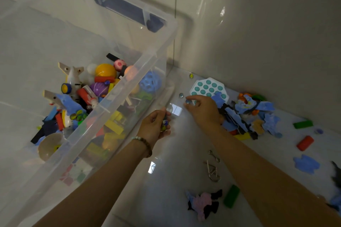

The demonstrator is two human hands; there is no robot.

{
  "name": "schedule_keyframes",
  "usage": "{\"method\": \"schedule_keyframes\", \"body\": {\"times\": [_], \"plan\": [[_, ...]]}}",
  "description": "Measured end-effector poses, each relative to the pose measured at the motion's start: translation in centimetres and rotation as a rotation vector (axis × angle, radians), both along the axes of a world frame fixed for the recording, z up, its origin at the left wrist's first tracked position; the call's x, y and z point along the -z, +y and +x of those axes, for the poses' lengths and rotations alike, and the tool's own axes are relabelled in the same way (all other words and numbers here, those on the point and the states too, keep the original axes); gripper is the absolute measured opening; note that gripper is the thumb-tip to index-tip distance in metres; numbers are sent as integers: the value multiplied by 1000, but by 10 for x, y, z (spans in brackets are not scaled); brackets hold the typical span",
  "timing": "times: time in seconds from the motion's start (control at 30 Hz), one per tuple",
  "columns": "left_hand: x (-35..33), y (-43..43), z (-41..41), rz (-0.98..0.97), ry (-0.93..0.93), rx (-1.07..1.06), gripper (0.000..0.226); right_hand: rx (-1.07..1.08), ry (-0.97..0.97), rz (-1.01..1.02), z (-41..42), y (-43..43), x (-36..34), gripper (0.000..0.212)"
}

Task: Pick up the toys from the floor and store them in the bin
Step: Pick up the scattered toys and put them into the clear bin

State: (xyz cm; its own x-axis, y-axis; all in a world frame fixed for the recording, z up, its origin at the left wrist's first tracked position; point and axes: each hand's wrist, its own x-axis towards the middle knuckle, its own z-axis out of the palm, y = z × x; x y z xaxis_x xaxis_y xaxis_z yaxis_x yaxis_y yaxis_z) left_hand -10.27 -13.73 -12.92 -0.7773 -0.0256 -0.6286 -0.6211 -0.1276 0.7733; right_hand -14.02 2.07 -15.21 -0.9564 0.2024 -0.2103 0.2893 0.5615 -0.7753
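A clear plastic bin (pixel 118 96) stands on the left, holding many toys: balls, blocks, foam pieces, toy sharks. My left hand (pixel 155 125) hovers beside the bin's right wall, cupped around several marbles (pixel 164 123). My right hand (pixel 203 110) reaches over the floor and pinches a blue marble (pixel 187 101) between thumb and finger. Another marble (pixel 181 95) lies on the floor just left of it, and a yellow marble (pixel 191 75) sits near the wall.
A white pop-it toy with teal bubbles (pixel 208 86) lies by the wall. A heap of blue foam pieces (pixel 247 114) spreads to its right. Green blocks (pixel 303 124) (pixel 231 196), a red block (pixel 305 143), metal wire puzzles (pixel 212 166) and pink-black foam pieces (pixel 203 203) are scattered on the floor.
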Motion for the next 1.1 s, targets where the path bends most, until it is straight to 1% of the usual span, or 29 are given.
{"method": "schedule_keyframes", "body": {"times": [0.1,0.2,0.3,0.37,0.4,0.43,0.5,0.53,0.57,0.6,0.63,0.67,0.8,0.87,0.9,0.97,1.1], "plan": [[-1,0,-3,4,1,-3,29,-19,-31,130,-1,-4,1,25],[-2,0,-3,15,1,-6,28,-82,-78,312,-3,-6,4,27],[-3,0,-3,12,5,-9,29,-88,-49,314,-1,-4,6,27],[-3,-1,-3,5,7,-4,29,-66,-17,232,0,-3,4,28],[-4,-1,-3,5,4,-3,30,-17,-17,114,-1,-3,1,29],[-4,-2,-3,9,0,-4,30,69,-50,-74,-3,-3,-2,29],[-4,-2,-3,14,-5,-5,30,237,-230,-575,-7,0,-12,32],[-5,-3,-3,12,-6,-3,30,254,-317,-822,-7,2,-16,37],[-5,-3,-4,10,-6,0,30,239,-364,-1010,-7,4,-17,41],[-5,-3,-4,11,-5,3,30,225,-384,-1115,-7,6,-19,43],[-6,-3,-4,15,-5,3,29,215,-390,-1148,-9,7,-21,45],[-6,-3,-4,18,-5,1,29,204,-383,-1099,-11,7,-22,44],[-5,-5,-7,2,2,-18,29,28,-185,-505,-29,3,-22,26],[-4,-8,-8,0,5,-35,29,-91,-92,-272,-36,3,-18,24],[-4,-10,-9,4,5,-40,29,-158,-80,-170,-37,1,-16,24],[-3,-13,-9,18,-1,-44,28,-235,-103,-21,-35,-3,-11,23],[0,-15,-9,22,-16,-47,26,-275,-149,171,-36,-11,-6,25]]}}
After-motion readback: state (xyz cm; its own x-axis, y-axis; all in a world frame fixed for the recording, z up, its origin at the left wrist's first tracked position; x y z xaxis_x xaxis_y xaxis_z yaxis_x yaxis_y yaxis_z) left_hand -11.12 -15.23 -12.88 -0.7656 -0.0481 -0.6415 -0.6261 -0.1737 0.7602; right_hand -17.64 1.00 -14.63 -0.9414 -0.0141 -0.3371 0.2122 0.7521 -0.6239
